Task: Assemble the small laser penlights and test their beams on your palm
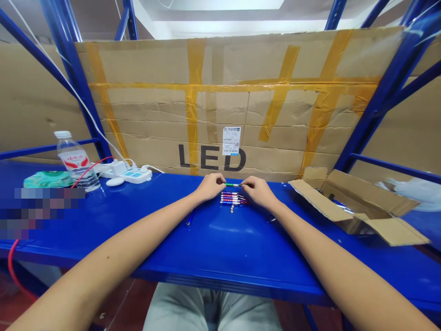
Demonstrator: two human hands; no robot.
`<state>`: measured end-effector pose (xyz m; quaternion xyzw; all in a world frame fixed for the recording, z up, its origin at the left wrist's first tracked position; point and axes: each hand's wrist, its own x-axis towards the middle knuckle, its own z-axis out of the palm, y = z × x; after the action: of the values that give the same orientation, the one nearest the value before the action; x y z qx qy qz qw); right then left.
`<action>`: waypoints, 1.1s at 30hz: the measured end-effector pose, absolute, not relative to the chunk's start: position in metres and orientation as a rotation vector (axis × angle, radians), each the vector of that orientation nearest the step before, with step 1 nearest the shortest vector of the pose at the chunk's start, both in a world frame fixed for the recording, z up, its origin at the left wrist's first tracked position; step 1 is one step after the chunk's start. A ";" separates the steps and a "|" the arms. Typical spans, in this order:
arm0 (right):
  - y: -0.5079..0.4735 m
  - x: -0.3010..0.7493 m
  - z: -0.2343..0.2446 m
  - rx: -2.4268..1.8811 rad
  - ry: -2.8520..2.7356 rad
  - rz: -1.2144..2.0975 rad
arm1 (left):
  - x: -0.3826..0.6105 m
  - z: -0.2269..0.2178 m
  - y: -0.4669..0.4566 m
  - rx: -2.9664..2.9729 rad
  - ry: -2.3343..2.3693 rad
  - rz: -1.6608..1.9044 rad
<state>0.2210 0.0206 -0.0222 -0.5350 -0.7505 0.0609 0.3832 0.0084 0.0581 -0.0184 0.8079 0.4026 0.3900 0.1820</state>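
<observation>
Between my two hands a slim green pen-shaped tube with a silvery section is held level above the blue table. My left hand pinches its left end with closed fingers. The fingers of my right hand are closed around its right end. Just below lies a neat row of similar red, purple and blue metallic tubes. A few small silver button-like discs sit in front of that row. By my left forearm a short blue tube lies apart.
At right stands an opened cardboard box with small items inside. A water bottle, a green packet and a white power strip are at left. Upright cardboard backs the blue table. Near my right forearm lies a small dark loop.
</observation>
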 end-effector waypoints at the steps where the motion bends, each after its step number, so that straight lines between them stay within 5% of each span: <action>1: 0.022 0.222 -0.024 -1.368 -1.941 0.100 | 0.009 -0.020 0.062 2.268 1.147 1.095; 33: 0.017 0.223 -0.025 -1.492 -2.051 0.184 | 0.009 -0.023 0.075 2.217 1.128 0.896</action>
<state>0.2233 0.0167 -0.0252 -0.5607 -0.7706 0.0692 0.2950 0.0091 0.0750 -0.0228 0.8126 0.4136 0.3284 0.2464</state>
